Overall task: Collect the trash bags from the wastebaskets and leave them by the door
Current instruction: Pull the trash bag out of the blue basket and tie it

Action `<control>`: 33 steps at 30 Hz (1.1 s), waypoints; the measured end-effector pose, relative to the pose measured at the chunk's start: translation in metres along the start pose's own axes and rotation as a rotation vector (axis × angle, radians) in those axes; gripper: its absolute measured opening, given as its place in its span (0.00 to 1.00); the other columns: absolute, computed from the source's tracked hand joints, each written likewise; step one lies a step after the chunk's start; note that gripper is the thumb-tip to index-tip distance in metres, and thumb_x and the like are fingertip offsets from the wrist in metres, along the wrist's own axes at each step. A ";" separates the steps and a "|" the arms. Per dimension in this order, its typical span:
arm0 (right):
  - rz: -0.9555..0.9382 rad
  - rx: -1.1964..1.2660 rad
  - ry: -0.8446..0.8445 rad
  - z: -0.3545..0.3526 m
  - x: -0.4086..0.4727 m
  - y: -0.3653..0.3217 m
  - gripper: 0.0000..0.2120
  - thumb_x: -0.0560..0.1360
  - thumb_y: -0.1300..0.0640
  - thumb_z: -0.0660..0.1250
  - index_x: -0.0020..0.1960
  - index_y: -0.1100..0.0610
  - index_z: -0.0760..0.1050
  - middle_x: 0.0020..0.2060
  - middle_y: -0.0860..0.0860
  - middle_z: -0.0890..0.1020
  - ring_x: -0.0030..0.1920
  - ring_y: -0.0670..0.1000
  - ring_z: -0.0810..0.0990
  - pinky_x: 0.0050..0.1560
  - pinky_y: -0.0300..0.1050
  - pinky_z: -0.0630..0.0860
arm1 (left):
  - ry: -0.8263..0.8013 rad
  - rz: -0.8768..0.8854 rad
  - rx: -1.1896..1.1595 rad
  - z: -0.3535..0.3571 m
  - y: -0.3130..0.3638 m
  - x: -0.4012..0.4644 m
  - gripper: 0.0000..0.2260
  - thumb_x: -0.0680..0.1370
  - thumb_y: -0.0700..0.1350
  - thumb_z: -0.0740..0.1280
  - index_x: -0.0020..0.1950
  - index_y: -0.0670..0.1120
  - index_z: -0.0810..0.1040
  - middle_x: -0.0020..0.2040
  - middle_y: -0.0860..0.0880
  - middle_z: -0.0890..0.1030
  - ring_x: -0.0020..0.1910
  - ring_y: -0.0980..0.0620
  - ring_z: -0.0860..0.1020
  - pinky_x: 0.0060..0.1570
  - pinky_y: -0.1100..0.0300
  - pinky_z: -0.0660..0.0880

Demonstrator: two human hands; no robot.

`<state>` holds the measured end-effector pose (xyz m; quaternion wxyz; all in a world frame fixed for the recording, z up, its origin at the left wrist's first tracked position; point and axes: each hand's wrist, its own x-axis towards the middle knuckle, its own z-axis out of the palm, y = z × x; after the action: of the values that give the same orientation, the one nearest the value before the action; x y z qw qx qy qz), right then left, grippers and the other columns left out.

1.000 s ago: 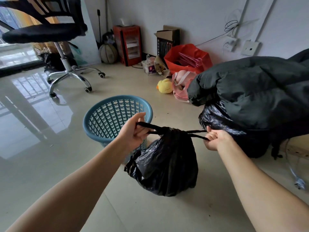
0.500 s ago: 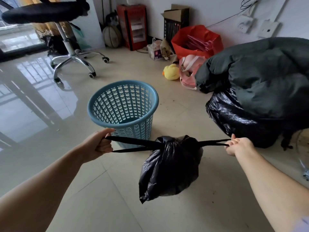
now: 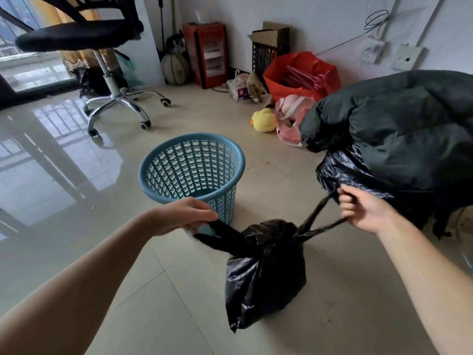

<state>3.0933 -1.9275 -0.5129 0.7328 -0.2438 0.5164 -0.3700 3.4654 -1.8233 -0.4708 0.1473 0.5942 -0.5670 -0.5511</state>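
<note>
A small black trash bag (image 3: 266, 275) hangs in front of me, its neck gathered and its two drawstring handles pulled out sideways. My left hand (image 3: 184, 216) grips the left handle, just in front of the blue perforated wastebasket (image 3: 192, 167). My right hand (image 3: 363, 211) pinches the right handle, held higher and close to a large black bag (image 3: 343, 172) on the right. The wastebasket stands upright on the tiled floor with no bag inside it.
A dark padded jacket (image 3: 399, 124) lies over the large bag at right. A black office chair (image 3: 102, 60) stands at back left. Along the far wall are a red heater (image 3: 207, 52), a red bag (image 3: 302, 75), a pink bag (image 3: 289, 116) and a yellow plush duck (image 3: 263, 120).
The handles were stretched taut and level half a second ago; now my hands are closer together, the right one raised, and the bag hangs lower.
</note>
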 end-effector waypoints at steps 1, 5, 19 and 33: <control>-0.021 -0.082 -0.086 0.018 -0.007 -0.003 0.11 0.80 0.56 0.57 0.41 0.56 0.71 0.21 0.47 0.75 0.20 0.43 0.73 0.21 0.33 0.70 | -0.031 0.036 0.148 0.010 0.021 0.004 0.08 0.78 0.43 0.65 0.39 0.44 0.75 0.31 0.52 0.71 0.28 0.59 0.69 0.29 0.70 0.68; -0.060 -0.633 -0.503 0.093 -0.036 -0.006 0.09 0.78 0.59 0.62 0.57 0.59 0.74 0.49 0.54 0.84 0.51 0.50 0.83 0.53 0.42 0.76 | -0.023 0.225 0.526 0.038 0.080 0.022 0.09 0.76 0.41 0.64 0.38 0.52 0.72 0.33 0.55 0.71 0.30 0.59 0.68 0.33 0.67 0.65; -0.168 -1.021 -0.626 0.107 -0.044 -0.005 0.07 0.76 0.62 0.64 0.45 0.55 0.80 0.40 0.53 0.78 0.42 0.50 0.76 0.48 0.43 0.74 | -0.023 0.256 0.174 0.069 0.059 0.056 0.04 0.77 0.41 0.64 0.48 0.49 0.77 0.39 0.54 0.75 0.37 0.62 0.73 0.42 0.68 0.69; -0.069 -0.734 -0.461 0.058 0.003 0.024 0.13 0.81 0.57 0.57 0.39 0.58 0.67 0.20 0.43 0.62 0.21 0.43 0.60 0.29 0.36 0.67 | -0.007 0.146 -0.590 0.070 0.022 0.090 0.19 0.80 0.47 0.60 0.29 0.48 0.66 0.25 0.52 0.60 0.24 0.54 0.59 0.38 0.61 0.72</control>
<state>3.1546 -1.9167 -0.5118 0.6808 -0.5815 0.4283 -0.1220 3.3737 -1.8739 -0.5218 0.3509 0.4816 -0.4240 -0.6820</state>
